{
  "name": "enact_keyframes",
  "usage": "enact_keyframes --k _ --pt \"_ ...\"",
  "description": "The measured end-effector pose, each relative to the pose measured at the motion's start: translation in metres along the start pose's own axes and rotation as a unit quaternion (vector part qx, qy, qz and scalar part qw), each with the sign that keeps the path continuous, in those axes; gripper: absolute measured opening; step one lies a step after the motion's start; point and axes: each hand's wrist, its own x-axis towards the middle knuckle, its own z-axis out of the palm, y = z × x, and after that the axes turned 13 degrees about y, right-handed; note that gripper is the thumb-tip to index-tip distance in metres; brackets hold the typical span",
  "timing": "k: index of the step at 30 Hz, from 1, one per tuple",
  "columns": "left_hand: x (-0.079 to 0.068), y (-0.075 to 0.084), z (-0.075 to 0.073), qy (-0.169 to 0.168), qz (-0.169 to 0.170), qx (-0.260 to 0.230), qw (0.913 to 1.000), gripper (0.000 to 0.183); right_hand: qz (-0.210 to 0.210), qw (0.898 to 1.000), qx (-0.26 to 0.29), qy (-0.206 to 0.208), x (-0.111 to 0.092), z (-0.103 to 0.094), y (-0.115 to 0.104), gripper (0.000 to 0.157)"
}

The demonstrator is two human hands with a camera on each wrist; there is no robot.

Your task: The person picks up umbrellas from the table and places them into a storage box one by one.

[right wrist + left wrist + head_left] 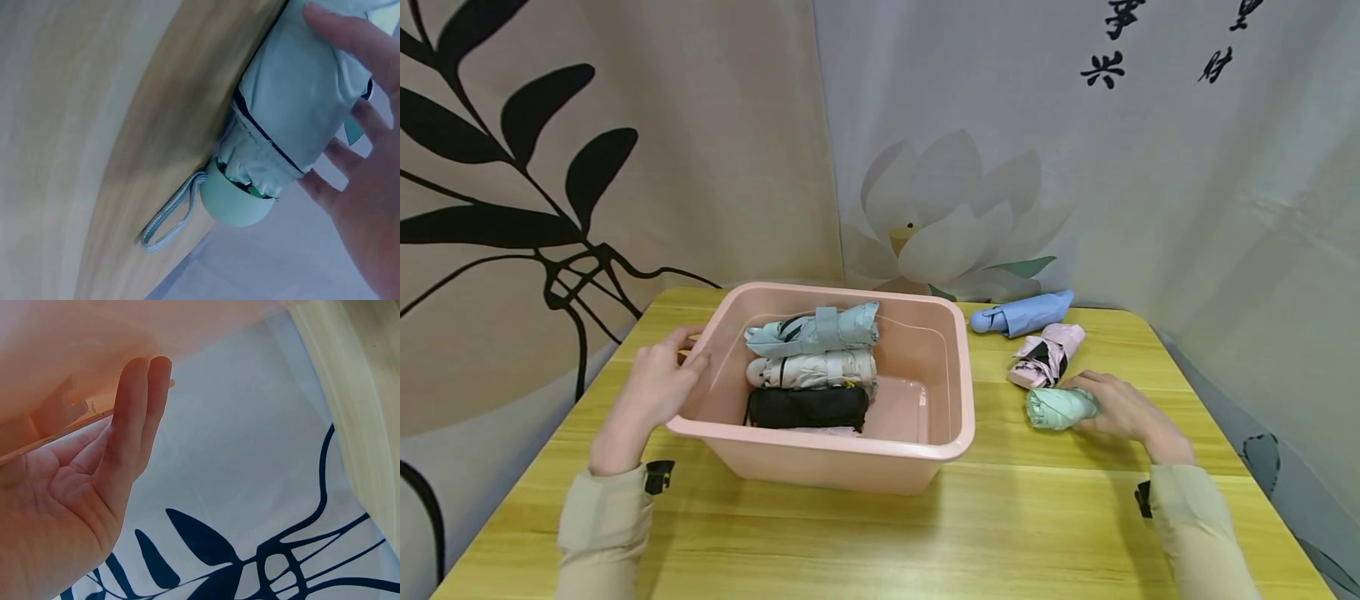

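My left hand (658, 383) holds the left rim of a pink plastic tub (820, 454); two straight fingers (131, 412) lie against its outer wall in the left wrist view. In the tub are a folded light-blue umbrella (820, 331), a folded white umbrella (812, 369) and a folded black umbrella (808, 407), side by side. To the right of the tub, my right hand (1116, 408) grips a folded mint-green umbrella (1058, 408). The right wrist view shows thumb and fingers on opposite sides of its cloth, with a rounded handle (234, 203) and wrist strap (169, 219) below.
Behind the mint-green umbrella lie a folded pink umbrella (1048, 354) and, near the far edge, a folded blue umbrella (1022, 314). All stand on a yellow wooden table (850, 542). A printed curtain (955, 100) hangs close behind it.
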Motion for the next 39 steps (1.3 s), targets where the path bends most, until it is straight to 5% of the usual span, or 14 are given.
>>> enact_keyframes --k 8,20,39 --pt "0.000 -0.001 0.000 0.004 0.002 0.001 1.0000 0.047 -0.005 1.000 0.014 0.009 0.000 0.002 -0.004 0.051" --pt "0.000 -0.001 0.000 0.004 0.001 0.001 1.0000 0.047 -0.051 0.994 0.015 0.100 0.002 0.009 -0.007 0.055" --pt "0.000 -0.001 0.001 0.004 0.001 0.003 1.0000 0.047 -0.045 0.990 -0.036 0.131 0.015 -0.015 -0.026 0.058"
